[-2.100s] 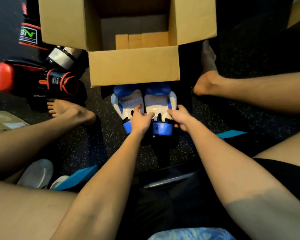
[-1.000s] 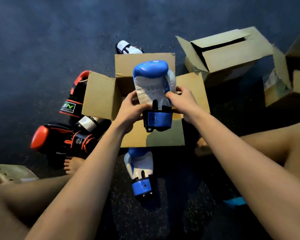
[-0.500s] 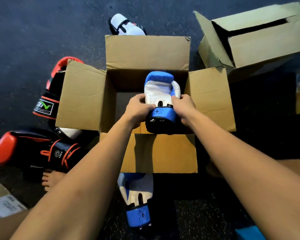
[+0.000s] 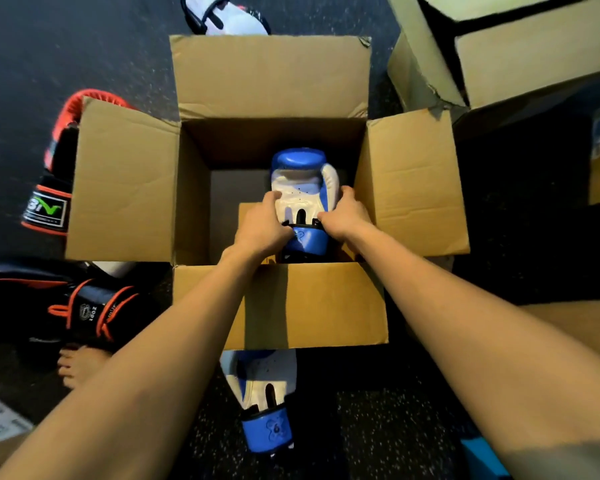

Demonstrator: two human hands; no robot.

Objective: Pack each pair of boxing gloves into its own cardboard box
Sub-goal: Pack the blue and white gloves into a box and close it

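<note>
— Where's the glove?

— The blue-and-white glove [image 4: 300,188] is inside the open cardboard box [image 4: 271,77], toward its right side, padded end pointing away from me. My left hand [image 4: 262,225] and right hand [image 4: 345,220] flank it near the wrist, fingers [image 4: 270,199] curled and pressed against its sides, so I'm squeezing it between both palms.

— How will it handle?

— I'd guess light and bulky. The padding looks soft and should give under pressure, and the shiny surface could slip. The blue cuff [image 4: 307,240] seems the firmer part, so gripping at the narrow wrist is the safest hold.

— And its mate?

— The second blue glove [image 4: 264,393] lies on the floor [image 4: 378,427] just in front of the box, not packed yet. The black-and-orange gloves [image 4: 84,310] wait to my left
</note>
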